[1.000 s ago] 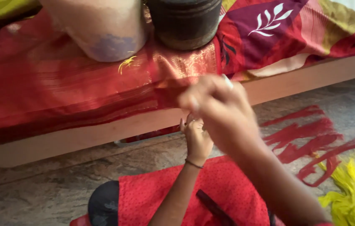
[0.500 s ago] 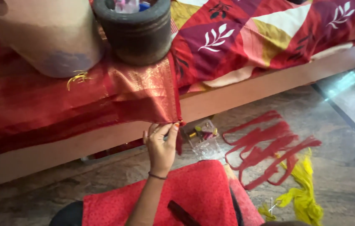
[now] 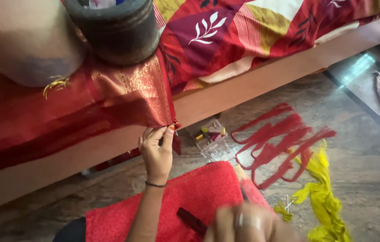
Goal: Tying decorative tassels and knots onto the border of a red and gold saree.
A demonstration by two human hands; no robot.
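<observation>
Fingertips of the left hand (image 3: 156,150) pinch the red sari's corner (image 3: 172,123); the blurred right hand's (image 3: 248,224) grip is unclear.

Bed (image 3: 261,80): wooden edge; carries patterned bedsheet (image 3: 252,36), red-gold fabric (image 3: 86,107) hanging over the edge, dark round container (image 3: 113,31), pale vessel (image 3: 24,45).
Floor (image 3: 369,134): stone; carries red threads (image 3: 284,143), yellow threads (image 3: 324,197), clear plastic box (image 3: 210,136).

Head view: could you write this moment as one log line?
left hand: pinching red fabric corner | right hand: blurred, low in frame | floor: red threads, yellow threads
</observation>
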